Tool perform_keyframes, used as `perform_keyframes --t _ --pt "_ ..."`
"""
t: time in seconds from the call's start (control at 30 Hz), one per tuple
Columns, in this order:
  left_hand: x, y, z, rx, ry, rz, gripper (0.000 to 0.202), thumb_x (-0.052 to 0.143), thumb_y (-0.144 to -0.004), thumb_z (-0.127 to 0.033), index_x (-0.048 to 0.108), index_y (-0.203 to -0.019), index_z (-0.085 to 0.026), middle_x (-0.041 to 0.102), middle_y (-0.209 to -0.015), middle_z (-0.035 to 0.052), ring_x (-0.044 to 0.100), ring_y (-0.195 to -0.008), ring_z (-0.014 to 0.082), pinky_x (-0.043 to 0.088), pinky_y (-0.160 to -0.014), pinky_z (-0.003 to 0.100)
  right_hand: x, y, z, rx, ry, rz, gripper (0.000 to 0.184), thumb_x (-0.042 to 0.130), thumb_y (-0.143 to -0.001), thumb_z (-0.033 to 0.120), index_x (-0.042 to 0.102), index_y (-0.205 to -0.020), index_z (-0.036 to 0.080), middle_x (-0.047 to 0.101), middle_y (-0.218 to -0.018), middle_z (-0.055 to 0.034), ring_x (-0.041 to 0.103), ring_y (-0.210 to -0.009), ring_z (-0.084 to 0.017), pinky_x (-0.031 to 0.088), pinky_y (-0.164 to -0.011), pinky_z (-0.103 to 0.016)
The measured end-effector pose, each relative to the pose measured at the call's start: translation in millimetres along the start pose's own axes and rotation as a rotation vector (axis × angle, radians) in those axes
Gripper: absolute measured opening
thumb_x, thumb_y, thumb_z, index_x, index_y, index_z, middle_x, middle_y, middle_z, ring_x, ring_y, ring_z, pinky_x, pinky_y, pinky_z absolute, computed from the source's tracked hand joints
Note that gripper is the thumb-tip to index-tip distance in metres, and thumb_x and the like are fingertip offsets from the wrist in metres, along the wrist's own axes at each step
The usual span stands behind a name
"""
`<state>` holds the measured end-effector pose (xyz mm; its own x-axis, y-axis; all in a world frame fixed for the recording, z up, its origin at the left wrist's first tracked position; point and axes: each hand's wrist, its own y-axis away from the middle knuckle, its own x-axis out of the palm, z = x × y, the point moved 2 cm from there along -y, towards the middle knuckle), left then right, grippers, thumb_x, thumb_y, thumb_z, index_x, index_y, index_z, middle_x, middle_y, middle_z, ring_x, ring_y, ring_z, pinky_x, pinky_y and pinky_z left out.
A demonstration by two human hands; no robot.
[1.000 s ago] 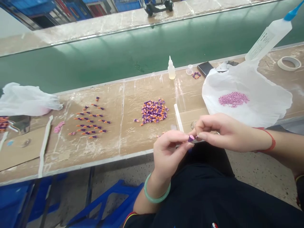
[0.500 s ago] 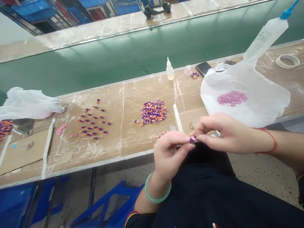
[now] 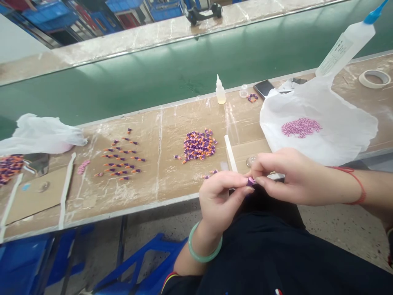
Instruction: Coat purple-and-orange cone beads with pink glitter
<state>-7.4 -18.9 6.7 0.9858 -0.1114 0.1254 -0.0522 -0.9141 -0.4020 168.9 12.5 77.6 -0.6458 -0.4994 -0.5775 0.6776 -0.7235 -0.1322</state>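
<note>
My left hand (image 3: pixel 222 198) and my right hand (image 3: pixel 287 174) meet fingertip to fingertip just below the workbench's front edge. Both pinch one small purple piece (image 3: pixel 251 181); its shape is mostly hidden by my fingers. On the bench beyond lies a heap of purple and orange pieces (image 3: pixel 198 144). Further left, several finished purple and orange pieces (image 3: pixel 121 158) lie spread in loose rows. A white plastic sheet (image 3: pixel 337 127) on the right carries a small pile of pink beads (image 3: pixel 301 126).
A small glue bottle (image 3: pixel 220 91), a large squeeze bottle with a blue tip (image 3: pixel 346 43), a dark phone (image 3: pixel 264 87) and a tape roll (image 3: pixel 374 78) stand along the back. A white bag (image 3: pixel 39 134) lies far left. A green conveyor belt (image 3: pixel 172 65) runs behind the bench.
Both hands stay together on the small purple piece, with only slight finger shifts. The view has drifted a little.
</note>
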Motion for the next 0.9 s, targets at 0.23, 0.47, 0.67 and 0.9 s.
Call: perform_keyframes --t 0.23,0.47,0.67,0.9 --pt "2.9 3 2 0.018 -0.029 -0.033 0.011 0.079 -0.080 -0.013 0.076 -0.088 -0.021 0.079 -0.084 0.0038 0.074 -0.078 0.0160 0.061 -0.072 0.027 3 6 1 -0.007 0.080 -0.034 0.010 0.049 -0.089 0.011 0.053 -0.081 0.017 0.059 -0.068 0.0047 0.053 -0.057 -0.005 0.037 -0.054 -0.017" --pt "2.5 7 6 0.022 0.010 -0.077 0.017 0.079 -0.080 -0.010 0.076 -0.091 -0.023 0.078 -0.086 0.0024 0.074 -0.079 0.0157 0.061 -0.074 0.027 7 4 -1 -0.025 0.167 -0.030 0.014 0.045 -0.092 0.015 0.051 -0.080 0.018 0.056 -0.066 0.0016 0.049 -0.053 -0.009 0.032 -0.052 -0.023" --pt "3.0 8 9 -0.004 0.019 -0.078 0.015 0.079 -0.080 -0.014 0.076 -0.091 -0.024 0.078 -0.088 0.0032 0.075 -0.080 0.0174 0.062 -0.074 0.030 10 4 -3 -0.058 0.171 -0.045 0.014 0.044 -0.092 0.015 0.051 -0.080 0.018 0.058 -0.066 0.0007 0.051 -0.055 -0.010 0.033 -0.052 -0.023" --pt "0.9 6 12 0.014 -0.003 -0.069 0.013 0.079 -0.080 -0.014 0.075 -0.089 -0.022 0.078 -0.087 0.0039 0.075 -0.080 0.0173 0.062 -0.073 0.029 11 4 -8 -0.052 0.173 -0.055 0.014 0.046 -0.093 0.014 0.053 -0.081 0.018 0.058 -0.067 0.0014 0.053 -0.055 -0.011 0.038 -0.052 -0.024"
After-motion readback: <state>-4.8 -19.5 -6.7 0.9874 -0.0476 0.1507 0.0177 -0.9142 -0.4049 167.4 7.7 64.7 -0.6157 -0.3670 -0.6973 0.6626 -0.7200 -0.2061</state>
